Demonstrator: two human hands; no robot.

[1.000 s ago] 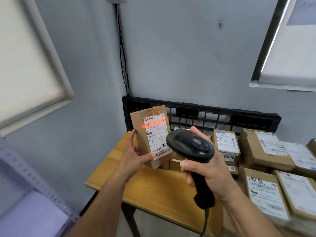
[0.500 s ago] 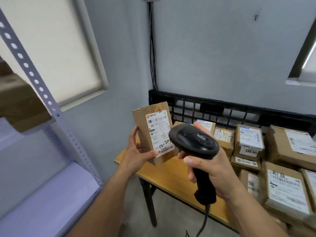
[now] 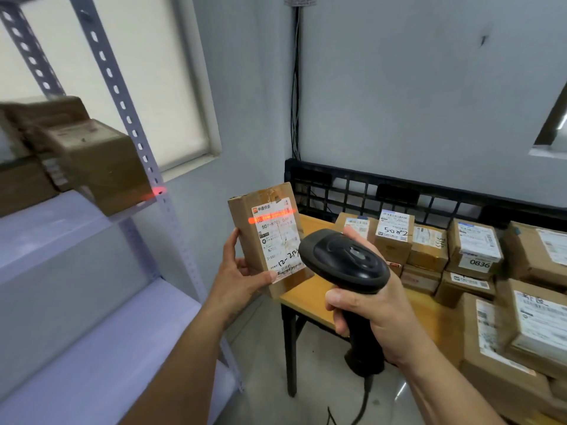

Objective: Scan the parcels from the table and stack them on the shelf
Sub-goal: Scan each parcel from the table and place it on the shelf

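Left hand (image 3: 242, 277): grips the held parcel from its left side; thumb on the lower edge of the label, one finger up along the left face
Held parcel (image 3: 267, 237): brown carton, upright, in the air off the left end of the table; white label faces the camera, with handwriting at its foot
Right hand (image 3: 374, 320): wrapped round the handle of the scanner
Scanner (image 3: 343, 262): black, pistol type; head just right of the held parcel, covering its lower right corner in this view
Scan line (image 3: 271, 216): red bar across the barcode at the top of the label; a second red spot (image 3: 158, 190) falls on the shelf upright
Cable (image 3: 362, 403): black, hangs from the base of the handle
Table (image 3: 310, 296): wooden top, dark legs, set against the far wall
Table stock (image 3: 472, 250): labelled cartons, partly two layers high, over the right part of the top; one marked 0836
Shelf (image 3: 92, 317): grey perforated-angle rack at left, pale boards
Shelf stock (image 3: 92, 161): brown cartons on the upper board, blurred
Pallet (image 3: 352, 191): black plastic grid, on edge between table and wall
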